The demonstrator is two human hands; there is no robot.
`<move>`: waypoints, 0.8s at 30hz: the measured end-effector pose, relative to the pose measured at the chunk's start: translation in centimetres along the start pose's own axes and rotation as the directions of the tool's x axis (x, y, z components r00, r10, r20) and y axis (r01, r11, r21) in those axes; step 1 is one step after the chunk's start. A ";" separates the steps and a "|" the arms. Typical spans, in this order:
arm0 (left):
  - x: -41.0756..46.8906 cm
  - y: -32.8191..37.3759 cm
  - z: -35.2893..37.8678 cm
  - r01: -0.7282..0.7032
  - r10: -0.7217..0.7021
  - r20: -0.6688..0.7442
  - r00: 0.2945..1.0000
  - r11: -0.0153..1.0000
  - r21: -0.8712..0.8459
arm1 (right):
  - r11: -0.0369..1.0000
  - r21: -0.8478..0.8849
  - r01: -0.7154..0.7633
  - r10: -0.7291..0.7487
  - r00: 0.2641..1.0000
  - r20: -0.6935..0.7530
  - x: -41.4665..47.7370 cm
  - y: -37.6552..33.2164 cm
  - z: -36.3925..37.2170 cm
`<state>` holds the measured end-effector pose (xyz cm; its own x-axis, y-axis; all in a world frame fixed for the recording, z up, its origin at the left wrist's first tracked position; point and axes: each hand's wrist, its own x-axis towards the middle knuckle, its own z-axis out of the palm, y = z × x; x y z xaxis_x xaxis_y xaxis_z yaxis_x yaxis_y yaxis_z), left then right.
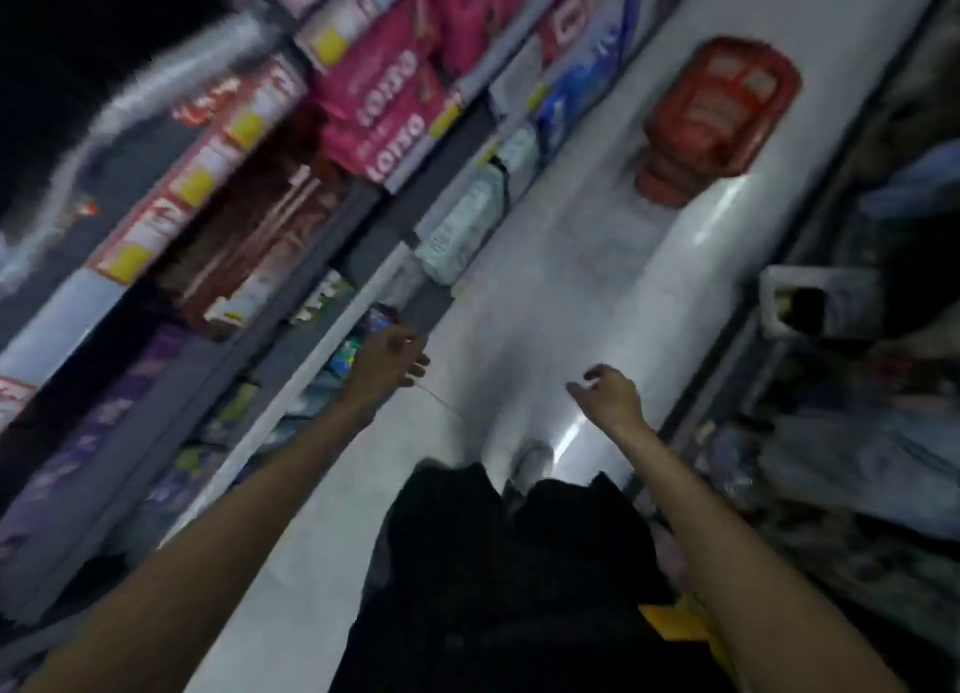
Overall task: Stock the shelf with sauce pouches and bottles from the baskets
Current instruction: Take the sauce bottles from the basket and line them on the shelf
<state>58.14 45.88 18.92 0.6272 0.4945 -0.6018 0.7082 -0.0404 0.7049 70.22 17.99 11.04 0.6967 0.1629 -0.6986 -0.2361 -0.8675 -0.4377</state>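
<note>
Two hands of mine: left hand (387, 362) loose, empty, near shelf (311, 365) at ten o'clock; right hand (608, 393) loose, empty; red basket (719, 115) at one o'clock.

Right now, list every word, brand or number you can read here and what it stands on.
Nothing reads for certain; the picture is smeared.
Pink packs: big white letters, perhaps "OREO", too blurred to confirm.
Red basket: pale label, unreadable.
Yellow shelf tags: unreadable.
White bottle: small print, unreadable.
</note>
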 end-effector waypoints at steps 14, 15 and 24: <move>12.2 -3.6 11.4 0.331 -0.567 0.190 0.801 0.685 0.649 | 0.894 0.146 -0.424 0.403 0.902 0.154 10.1 13.2 -10.4; 13.6 -2.6 12.1 0.347 -0.592 0.199 0.781 0.677 0.649 | 0.896 0.185 -0.404 0.382 0.913 0.142 12.2 11.9 -12.3; 32.7 16.5 21.9 0.225 -0.491 0.305 0.816 0.756 0.615 | 0.826 0.479 -0.298 0.371 0.927 -0.064 24.9 5.1 -27.7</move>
<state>97.42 42.37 2.71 0.2629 0.1583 -0.9518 0.8759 -0.4529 0.1666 105.18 4.62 7.08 0.6010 -0.2007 -0.7736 -0.7269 -0.5396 -0.4247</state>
